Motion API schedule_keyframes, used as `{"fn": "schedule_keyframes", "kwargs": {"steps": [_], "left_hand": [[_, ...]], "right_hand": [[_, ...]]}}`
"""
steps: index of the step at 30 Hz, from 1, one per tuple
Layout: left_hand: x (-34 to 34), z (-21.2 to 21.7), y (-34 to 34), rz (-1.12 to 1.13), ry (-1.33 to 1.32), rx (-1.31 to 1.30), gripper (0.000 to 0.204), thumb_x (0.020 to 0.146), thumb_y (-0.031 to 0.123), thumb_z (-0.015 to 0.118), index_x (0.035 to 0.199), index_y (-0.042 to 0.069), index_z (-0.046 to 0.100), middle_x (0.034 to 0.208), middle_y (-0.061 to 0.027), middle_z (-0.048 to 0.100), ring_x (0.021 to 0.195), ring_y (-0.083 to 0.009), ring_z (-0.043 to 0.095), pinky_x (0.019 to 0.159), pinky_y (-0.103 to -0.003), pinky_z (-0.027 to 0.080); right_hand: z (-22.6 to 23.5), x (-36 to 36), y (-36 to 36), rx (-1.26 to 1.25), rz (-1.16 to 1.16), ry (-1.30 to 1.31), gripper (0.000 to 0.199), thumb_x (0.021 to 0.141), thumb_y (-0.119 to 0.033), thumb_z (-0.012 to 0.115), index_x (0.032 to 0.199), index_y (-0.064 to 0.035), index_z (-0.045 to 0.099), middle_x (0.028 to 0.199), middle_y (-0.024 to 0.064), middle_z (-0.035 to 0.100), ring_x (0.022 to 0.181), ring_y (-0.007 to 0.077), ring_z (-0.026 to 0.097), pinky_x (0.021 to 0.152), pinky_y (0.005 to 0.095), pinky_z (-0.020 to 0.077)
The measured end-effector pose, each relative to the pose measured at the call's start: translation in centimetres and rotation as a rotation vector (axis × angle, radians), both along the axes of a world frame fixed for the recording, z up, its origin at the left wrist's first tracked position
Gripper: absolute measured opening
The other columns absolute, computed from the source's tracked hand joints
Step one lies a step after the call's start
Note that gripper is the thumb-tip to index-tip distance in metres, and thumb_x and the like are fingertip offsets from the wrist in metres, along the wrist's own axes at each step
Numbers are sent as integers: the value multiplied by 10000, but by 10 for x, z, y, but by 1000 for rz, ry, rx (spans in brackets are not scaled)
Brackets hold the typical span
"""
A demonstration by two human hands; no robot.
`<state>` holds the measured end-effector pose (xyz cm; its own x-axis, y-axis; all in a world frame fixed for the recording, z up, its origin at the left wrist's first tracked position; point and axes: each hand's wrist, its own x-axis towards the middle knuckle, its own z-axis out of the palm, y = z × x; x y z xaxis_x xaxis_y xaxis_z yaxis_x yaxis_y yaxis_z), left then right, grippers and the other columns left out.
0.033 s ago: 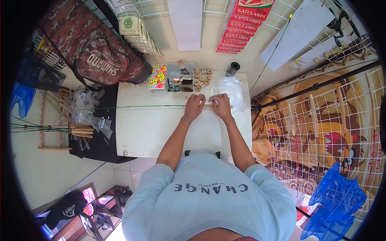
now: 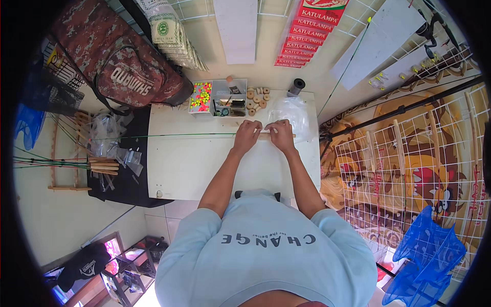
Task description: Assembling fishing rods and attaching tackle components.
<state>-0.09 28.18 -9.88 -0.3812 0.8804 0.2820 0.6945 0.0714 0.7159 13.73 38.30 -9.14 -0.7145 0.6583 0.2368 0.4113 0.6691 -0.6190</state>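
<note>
A thin green fishing rod (image 2: 189,135) lies crosswise on the white table, its tip end running out past the left edge. Part of its pale wooden handle (image 2: 290,135) shows beneath and beside my hands. My left hand (image 2: 247,135) is closed in a pinch over the rod, just left of the handle. Close by on the right, my right hand (image 2: 281,134) pinches too, its fingertips facing the left ones across a small gap. Whatever the fingertips hold, perhaps something thin, is too small to make out.
Behind my hands stand a compartment tray (image 2: 244,83) with bright beads and small bottles, several wooden spools (image 2: 251,95), a dark thread spool (image 2: 296,87) and clear plastic bags (image 2: 292,110). Wooden-handled rods (image 2: 104,166) lie on black cloth at left. A wire rack (image 2: 388,179) flanks the right side.
</note>
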Motion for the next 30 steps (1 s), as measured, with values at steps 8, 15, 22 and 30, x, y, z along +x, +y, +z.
{"fn": "schedule_keyframes", "kwargs": {"steps": [8,15,22,30], "left_hand": [[6,-2,-6,-44,11,9,102,794,75,638,891,95,615,818,-38,632,851,-247,552,770,-386,459],[8,-3,-3,-50,79,-57,87,795,106,643,880,95,627,826,-43,639,896,-246,564,791,-389,464],[3,-10,-2,-54,131,-105,77,799,130,649,865,95,667,881,-37,651,932,-237,561,822,-373,462],[1,-12,-1,-101,221,-93,127,772,162,673,882,99,689,927,-16,656,986,-243,544,856,-353,450]], "right_hand": [[-7,4,-12,112,45,-127,205,737,-72,643,918,-128,720,912,44,624,1006,278,477,876,391,401],[-15,3,-14,136,59,-127,267,681,-87,695,946,-116,712,1052,41,556,1051,295,454,920,411,417],[-19,1,-16,144,60,-158,292,675,-75,694,962,-126,703,1053,36,550,1057,295,453,915,411,421],[-24,1,-13,145,64,-155,287,667,-84,699,951,-123,700,1050,45,555,1060,298,454,906,409,423]]}}
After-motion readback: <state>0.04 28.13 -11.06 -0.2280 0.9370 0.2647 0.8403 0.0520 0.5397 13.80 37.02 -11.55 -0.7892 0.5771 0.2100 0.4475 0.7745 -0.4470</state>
